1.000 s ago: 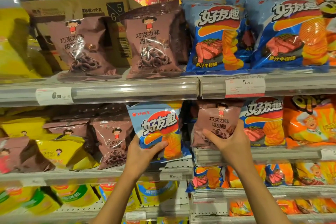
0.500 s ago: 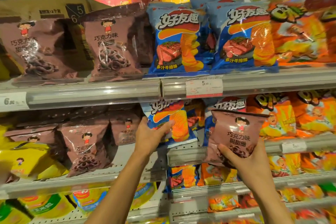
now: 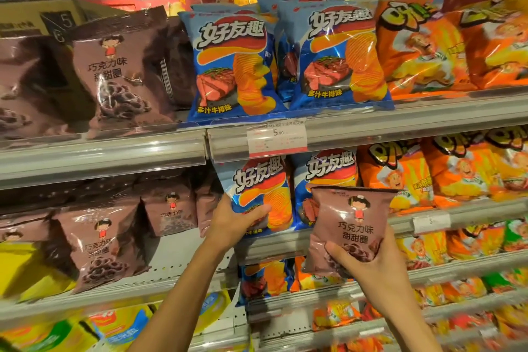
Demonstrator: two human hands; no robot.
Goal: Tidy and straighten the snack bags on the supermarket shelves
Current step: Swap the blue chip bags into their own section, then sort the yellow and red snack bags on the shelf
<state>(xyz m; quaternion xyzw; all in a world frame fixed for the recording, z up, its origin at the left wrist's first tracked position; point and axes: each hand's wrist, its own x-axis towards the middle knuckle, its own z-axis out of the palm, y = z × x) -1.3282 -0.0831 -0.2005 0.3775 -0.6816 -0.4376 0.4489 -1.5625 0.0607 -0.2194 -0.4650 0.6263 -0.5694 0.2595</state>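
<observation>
Both hands keep their grips from half a second ago. Right hand (image 3: 377, 268) clutches the brown chocolate-ring bag (image 3: 347, 226) by its lower corner, now pulled nearer and off the shelf, covering part of a blue bag behind. Left hand (image 3: 231, 224) pinches the blue steak-flavour crisp bag (image 3: 257, 194), upright at the middle shelf's front edge (image 3: 271, 246). Beyond, glossy crinkled foil: brown bags (image 3: 97, 248) left, orange bags (image 3: 400, 174) right, puffy blue bags (image 3: 231, 66) on the upper shelf above a price tag (image 3: 277, 137).
</observation>
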